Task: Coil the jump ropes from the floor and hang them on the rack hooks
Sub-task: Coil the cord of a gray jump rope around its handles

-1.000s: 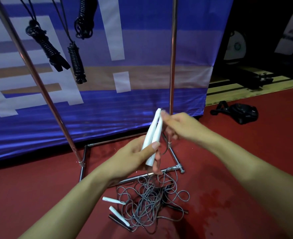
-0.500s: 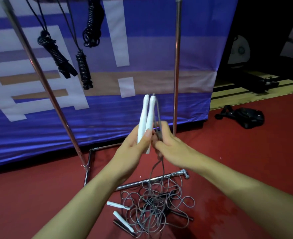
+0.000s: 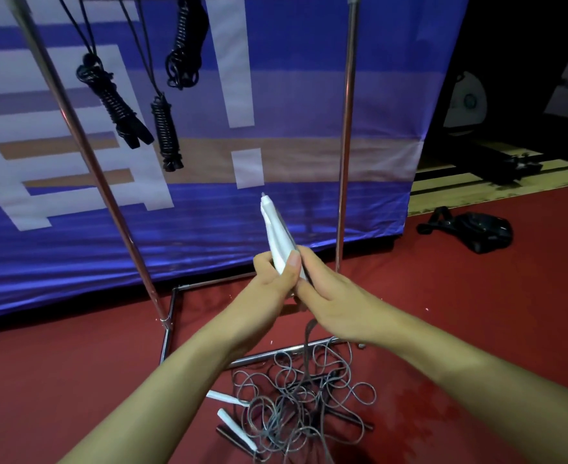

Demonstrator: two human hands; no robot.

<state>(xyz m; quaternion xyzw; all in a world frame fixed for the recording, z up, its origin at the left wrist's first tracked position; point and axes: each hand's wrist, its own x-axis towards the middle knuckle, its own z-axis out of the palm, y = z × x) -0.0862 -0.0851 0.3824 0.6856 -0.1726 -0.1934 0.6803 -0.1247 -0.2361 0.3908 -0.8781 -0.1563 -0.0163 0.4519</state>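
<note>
1. left hand [image 3: 272, 279] grips two white handles [image 3: 277, 234] together, tips tilted up and left, thumb across them.
2. right hand [image 3: 334, 304] is curled round the cord [image 3: 307, 333] just below.
3. cord drops to the tangle [image 3: 302, 400] on the floor [image 3: 476, 329].

Two white handles [image 3: 277, 232] stand side by side, tips tilted up and left, with grey cord [image 3: 309, 333] trailing down to a tangled pile [image 3: 296, 396] on the red floor, where two more white handles [image 3: 235, 430] lie at its left edge. Three coiled black ropes [image 3: 115, 105] hang on the metal rack [image 3: 346, 128].
</note>
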